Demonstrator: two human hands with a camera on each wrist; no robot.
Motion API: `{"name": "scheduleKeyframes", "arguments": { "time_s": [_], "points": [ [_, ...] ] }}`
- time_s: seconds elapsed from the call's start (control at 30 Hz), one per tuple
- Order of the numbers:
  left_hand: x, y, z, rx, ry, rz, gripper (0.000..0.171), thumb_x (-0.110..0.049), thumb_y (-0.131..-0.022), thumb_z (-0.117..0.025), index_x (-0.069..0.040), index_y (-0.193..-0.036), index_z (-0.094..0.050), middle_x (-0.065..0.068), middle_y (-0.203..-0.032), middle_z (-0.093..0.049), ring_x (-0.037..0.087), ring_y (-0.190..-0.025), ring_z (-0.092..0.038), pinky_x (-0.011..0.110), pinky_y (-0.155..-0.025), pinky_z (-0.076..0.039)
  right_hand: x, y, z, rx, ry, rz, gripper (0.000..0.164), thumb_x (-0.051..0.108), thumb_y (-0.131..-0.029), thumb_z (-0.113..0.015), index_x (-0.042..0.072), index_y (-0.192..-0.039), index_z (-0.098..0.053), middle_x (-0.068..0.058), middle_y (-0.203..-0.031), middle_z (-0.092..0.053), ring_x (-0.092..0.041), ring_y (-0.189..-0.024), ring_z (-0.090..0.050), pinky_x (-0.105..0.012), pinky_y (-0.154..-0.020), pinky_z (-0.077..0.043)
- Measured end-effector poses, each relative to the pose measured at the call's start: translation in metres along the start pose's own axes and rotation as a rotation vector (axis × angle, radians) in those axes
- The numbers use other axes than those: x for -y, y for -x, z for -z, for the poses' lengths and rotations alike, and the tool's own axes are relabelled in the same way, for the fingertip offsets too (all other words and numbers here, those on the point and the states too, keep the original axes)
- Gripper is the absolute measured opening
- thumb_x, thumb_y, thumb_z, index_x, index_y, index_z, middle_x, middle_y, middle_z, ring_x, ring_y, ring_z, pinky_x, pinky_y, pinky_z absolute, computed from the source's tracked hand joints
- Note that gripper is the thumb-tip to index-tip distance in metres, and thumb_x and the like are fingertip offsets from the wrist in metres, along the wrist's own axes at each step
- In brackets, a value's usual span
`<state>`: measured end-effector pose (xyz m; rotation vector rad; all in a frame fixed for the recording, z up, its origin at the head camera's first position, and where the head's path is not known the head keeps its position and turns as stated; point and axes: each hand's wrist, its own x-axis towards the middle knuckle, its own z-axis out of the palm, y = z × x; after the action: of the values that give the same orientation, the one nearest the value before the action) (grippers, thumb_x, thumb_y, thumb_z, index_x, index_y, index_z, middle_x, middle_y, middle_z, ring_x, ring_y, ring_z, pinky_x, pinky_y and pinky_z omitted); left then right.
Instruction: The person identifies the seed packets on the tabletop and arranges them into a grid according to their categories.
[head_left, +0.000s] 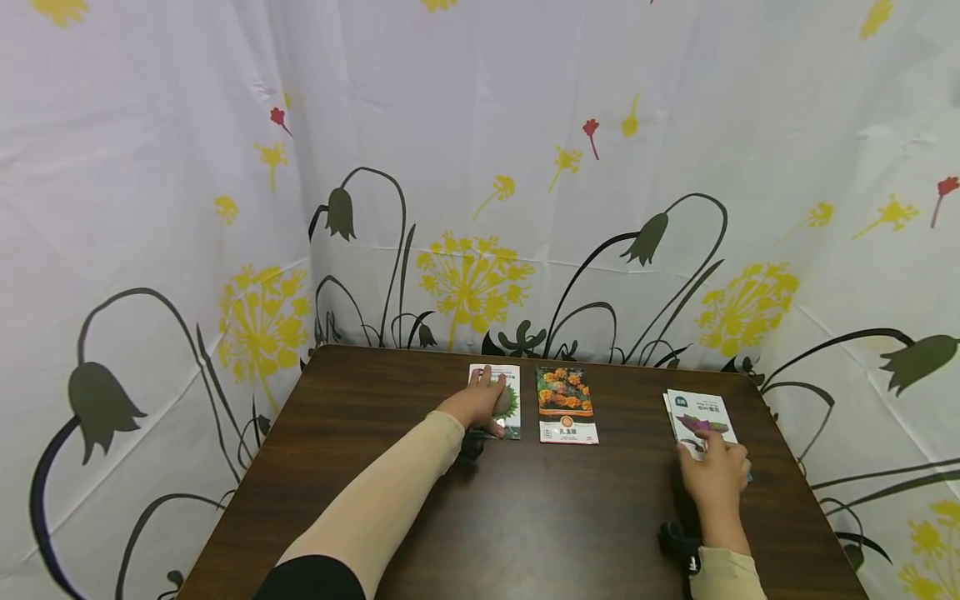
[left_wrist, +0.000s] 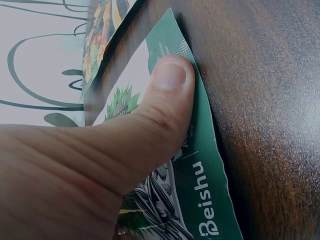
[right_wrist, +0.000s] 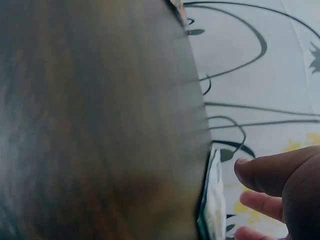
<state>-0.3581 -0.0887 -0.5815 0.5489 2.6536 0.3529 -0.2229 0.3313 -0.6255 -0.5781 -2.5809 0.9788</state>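
In the head view my left hand rests on a white and green seed packet, its fingers spread over the front. The left wrist view shows the thumb lying on the packet's green strip, beside the word "Beishu"; striped seeds are pictured there. Over at the right, my right hand is over the near end of a small stack of white seed packets, the top one picturing something purple. From the right wrist, thumb and fingers appear apart, close above the packets.
An orange-flowered seed packet lies flat just right of the green and white one. All lie toward the far part of a dark brown wooden table. Behind the table's far edge hangs a white flower-printed curtain.
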Motion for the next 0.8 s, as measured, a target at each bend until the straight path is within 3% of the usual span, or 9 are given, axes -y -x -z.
{"name": "scheduleKeyframes", "arguments": {
  "time_s": [0.3, 0.53, 0.8],
  "points": [
    [-0.002, 0.000, -0.001, 0.003, 0.001, -0.003, 0.123, -0.045, -0.084, -0.093, -0.009, -0.176, -0.020, 0.029, -0.182, -0.002, 0.050, -0.170, -0.003, 0.058, -0.129, -0.038, -0.019, -0.010, 0.019, -0.041, -0.068, -0.130, 0.069, 0.023, -0.094, -0.081, -0.008, -0.147, -0.049, -0.048, -0.150, -0.029, -0.066, -0.142, -0.023, -0.078, -0.110, -0.021],
    [-0.003, 0.001, -0.002, 0.005, -0.003, -0.009, 0.123, -0.046, -0.084, -0.093, -0.009, -0.176, -0.019, 0.030, -0.181, -0.003, 0.051, -0.170, -0.004, 0.059, -0.129, -0.037, -0.030, -0.019, 0.025, 0.096, 0.070, -0.174, 0.099, 0.043, -0.091, -0.085, -0.011, -0.156, -0.034, -0.053, -0.153, -0.021, -0.070, -0.140, -0.019, -0.080, -0.109, -0.020],
    [-0.004, 0.000, 0.000, -0.013, -0.021, -0.015, 0.121, -0.042, -0.085, -0.094, -0.006, -0.175, -0.021, 0.031, -0.181, -0.006, 0.053, -0.168, -0.006, 0.059, -0.130, -0.035, -0.030, -0.028, 0.024, 0.136, 0.148, -0.142, 0.092, 0.044, -0.090, -0.085, -0.017, -0.141, -0.040, -0.054, -0.141, -0.028, -0.072, -0.131, -0.026, -0.081, -0.103, -0.025]
  ]
}}
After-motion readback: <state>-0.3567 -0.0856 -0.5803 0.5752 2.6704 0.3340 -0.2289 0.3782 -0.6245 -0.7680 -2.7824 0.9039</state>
